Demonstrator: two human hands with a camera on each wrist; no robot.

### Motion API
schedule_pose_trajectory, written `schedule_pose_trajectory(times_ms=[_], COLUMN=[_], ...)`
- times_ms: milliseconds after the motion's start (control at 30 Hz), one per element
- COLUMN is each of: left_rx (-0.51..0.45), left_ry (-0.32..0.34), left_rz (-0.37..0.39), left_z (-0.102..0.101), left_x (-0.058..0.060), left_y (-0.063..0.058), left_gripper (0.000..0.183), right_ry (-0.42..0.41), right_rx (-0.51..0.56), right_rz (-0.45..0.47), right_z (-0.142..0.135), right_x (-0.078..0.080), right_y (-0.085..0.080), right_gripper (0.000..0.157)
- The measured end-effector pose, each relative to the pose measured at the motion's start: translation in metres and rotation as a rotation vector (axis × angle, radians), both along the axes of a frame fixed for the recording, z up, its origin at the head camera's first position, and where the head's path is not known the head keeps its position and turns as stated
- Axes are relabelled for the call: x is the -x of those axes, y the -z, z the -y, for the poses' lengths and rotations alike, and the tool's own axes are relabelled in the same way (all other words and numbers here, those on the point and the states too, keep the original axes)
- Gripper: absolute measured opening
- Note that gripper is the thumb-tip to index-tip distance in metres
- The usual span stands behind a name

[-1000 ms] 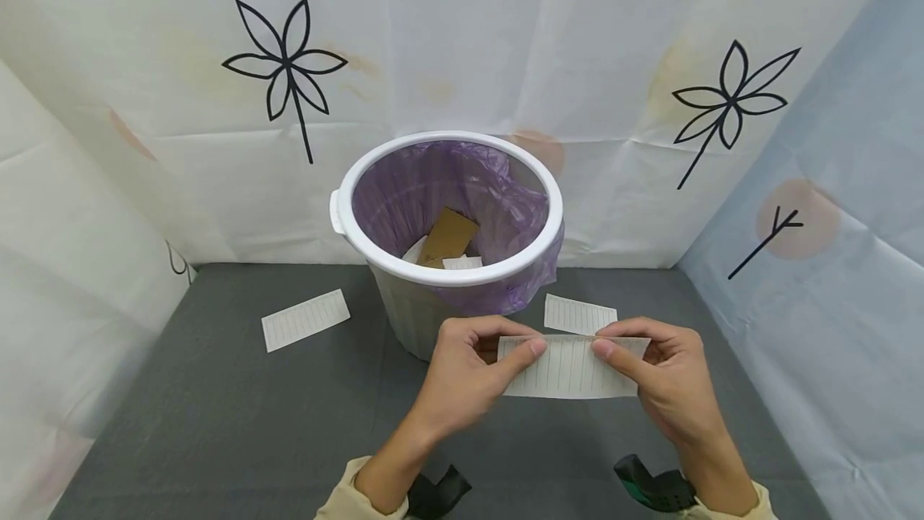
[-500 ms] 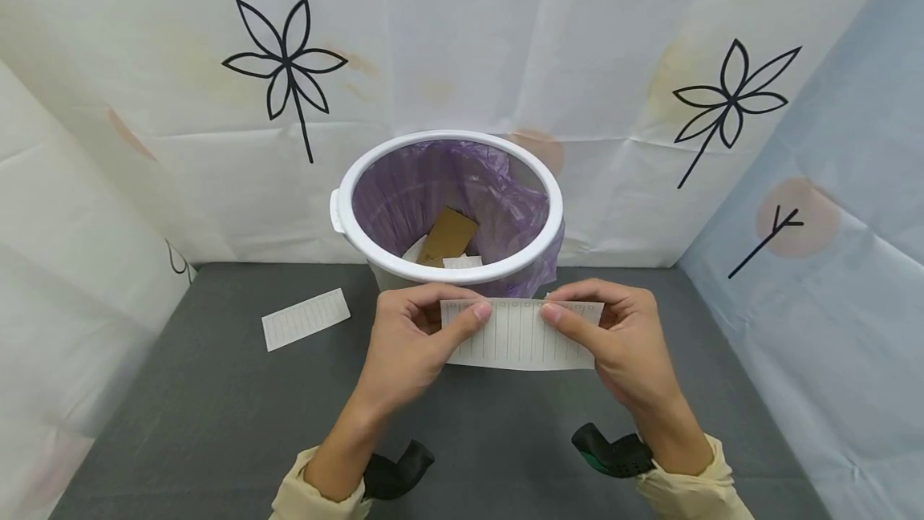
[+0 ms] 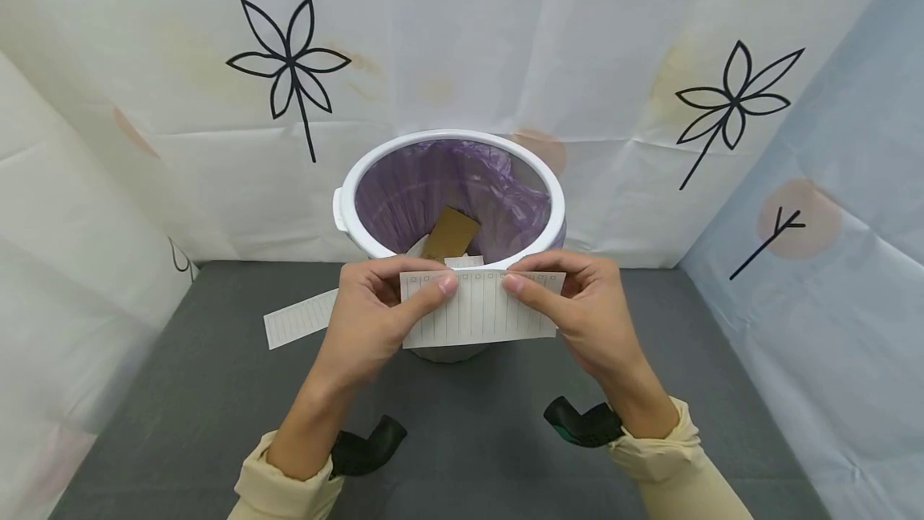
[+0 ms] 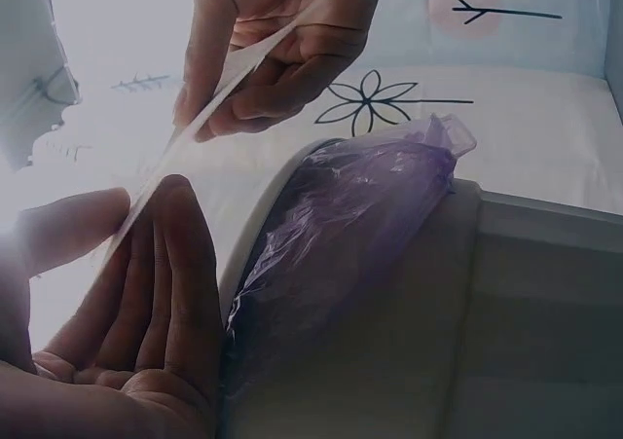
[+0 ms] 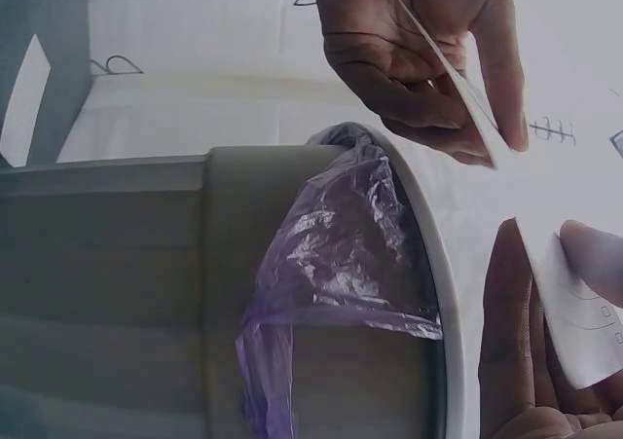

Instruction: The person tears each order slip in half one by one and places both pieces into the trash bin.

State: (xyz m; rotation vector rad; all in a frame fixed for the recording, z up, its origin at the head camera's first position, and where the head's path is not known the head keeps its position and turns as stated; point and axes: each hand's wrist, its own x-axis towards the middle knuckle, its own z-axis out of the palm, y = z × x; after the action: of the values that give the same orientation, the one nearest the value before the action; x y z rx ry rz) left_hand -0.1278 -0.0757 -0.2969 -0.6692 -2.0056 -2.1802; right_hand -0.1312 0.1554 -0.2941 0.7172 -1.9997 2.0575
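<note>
**Mid-pinch on a lined sheet [image 3: 480, 307], probably lining up a rip**

Going left to right. Over on the left, can see a spare lined strip [image 3: 299, 319] lying flat on the grey table [image 3: 202, 392], with the right end hidden behind the left hand [image 3: 364, 307]. Got the sheet pinched near the top edge there, thumb in front and fingers behind. Seems to be at the setting-the-grip stage, most likely for tearing, though could just as well be for dropping into the bin [image 3: 451, 135]. Calls next, at a guess, for keeping both pinches snug and pulling one against the other, then letting go above the opening. Can't make out any tear.

Now the middle, for looks: thin, off-white, pretty flat, ruled with upright lines and topped with a row of tiny squares. Held up on the near side of the bin, covering part of the front rim in the head view. Behind, inside the purple liner [image 3: 404, 191], can spot a brown card [image 3: 451, 233] plus a small lined scrap [image 3: 464, 262].

Lastly, over to the right hand [image 3: 592, 311]: same deal, closed to a thumb-and-finger pinch on the same top edge. Can't see anything else in either of the hands.
</note>
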Motion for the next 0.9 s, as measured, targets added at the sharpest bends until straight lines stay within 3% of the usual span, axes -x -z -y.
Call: schedule_pose_trajectory(times_ms=[267, 700, 900], left_rx=[0.036, 0.109, 0.1], left_ry=[0.005, -0.068, -0.074], left_rz=[0.026, -0.132, -0.153], left_z=[-0.001, -0.001, -0.001], left_x=[0.006, 0.005, 0.004], left_y=[-0.003, -0.009, -0.013], left_gripper=[0.017, 0.011, 0.01], right_ry=[-0.042, -0.041, -0.04], right_rx=[-0.008, -0.066, -0.118], right_rz=[-0.049, -0.008, -0.036], right_z=[0.007, 0.016, 0.018], right_x=[0.007, 0.01, 0.013], right_y=[0.001, -0.009, -0.016], right_gripper=[0.008, 0.013, 0.012])
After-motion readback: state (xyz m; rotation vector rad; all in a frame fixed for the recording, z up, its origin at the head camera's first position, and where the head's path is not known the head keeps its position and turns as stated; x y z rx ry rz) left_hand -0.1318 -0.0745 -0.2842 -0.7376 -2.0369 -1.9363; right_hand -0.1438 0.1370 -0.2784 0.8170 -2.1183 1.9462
